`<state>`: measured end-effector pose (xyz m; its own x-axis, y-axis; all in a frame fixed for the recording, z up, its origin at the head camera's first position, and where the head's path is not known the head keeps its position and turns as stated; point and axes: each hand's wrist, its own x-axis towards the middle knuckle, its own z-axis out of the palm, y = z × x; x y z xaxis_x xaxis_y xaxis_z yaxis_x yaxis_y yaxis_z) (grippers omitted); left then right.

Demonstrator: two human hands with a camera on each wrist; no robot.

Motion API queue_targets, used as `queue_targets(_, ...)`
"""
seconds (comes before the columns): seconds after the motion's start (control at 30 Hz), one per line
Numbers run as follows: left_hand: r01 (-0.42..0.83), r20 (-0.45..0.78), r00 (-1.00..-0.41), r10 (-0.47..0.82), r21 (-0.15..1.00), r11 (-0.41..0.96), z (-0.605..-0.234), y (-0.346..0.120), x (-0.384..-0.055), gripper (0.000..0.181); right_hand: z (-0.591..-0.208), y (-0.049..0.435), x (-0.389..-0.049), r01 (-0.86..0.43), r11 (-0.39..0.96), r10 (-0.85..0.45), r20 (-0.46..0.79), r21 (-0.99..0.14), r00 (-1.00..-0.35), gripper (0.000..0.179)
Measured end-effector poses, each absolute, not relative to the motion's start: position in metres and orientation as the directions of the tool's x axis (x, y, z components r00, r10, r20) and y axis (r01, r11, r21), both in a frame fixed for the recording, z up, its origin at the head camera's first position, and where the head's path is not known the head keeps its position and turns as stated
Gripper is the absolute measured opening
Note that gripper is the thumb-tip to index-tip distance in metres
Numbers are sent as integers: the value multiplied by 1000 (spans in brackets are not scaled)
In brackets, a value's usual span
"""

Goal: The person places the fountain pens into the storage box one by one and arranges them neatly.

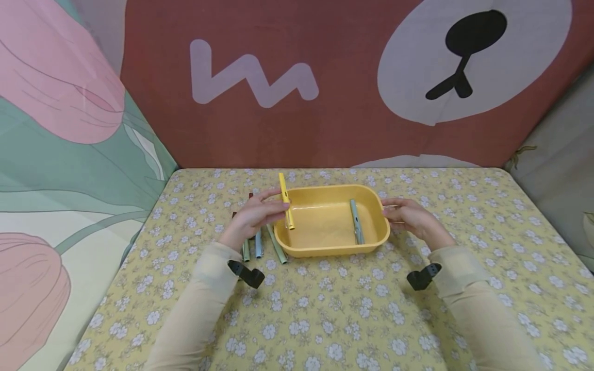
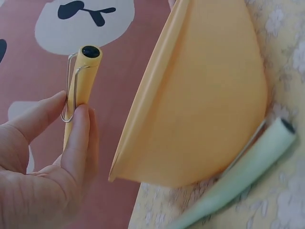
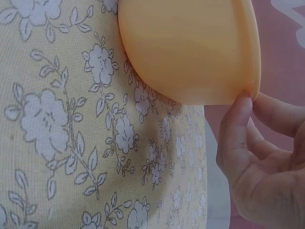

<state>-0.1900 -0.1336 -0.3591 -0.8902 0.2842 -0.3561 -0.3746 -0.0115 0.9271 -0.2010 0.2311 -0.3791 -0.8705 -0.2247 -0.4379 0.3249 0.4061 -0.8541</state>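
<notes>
My left hand (image 1: pixel 252 215) pinches a yellow pen (image 1: pixel 283 189) with a wire clip between thumb and fingers. It is held over the left end of a yellow plastic tray (image 1: pixel 320 251). In the left wrist view, the black-tipped end of the pen points up. At the tray's opposite end, my right hand (image 1: pixel 410 216) grips the rim with its fingertips, seen closely in the right wrist view. A blue-grey pen (image 1: pixel 356 219) lies inside the tray toward the right.
Left of the tray, several pens lie on the table, among them a light green pen (image 1: pixel 277 245) against the tray's side and a light blue pen (image 1: pixel 259 244). My left hand partly covers them. A flowered cloth (image 1: pixel 334 314) covers the table, and a printed backdrop (image 1: pixel 278 134) stands behind it.
</notes>
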Motion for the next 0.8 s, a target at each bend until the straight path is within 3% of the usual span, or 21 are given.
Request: queue_targets(0.8,-403,-388,-879,276,915,1,-375,-74,-196,58,-377,232,-202,338,396,-232,-449,-854,-863,59)
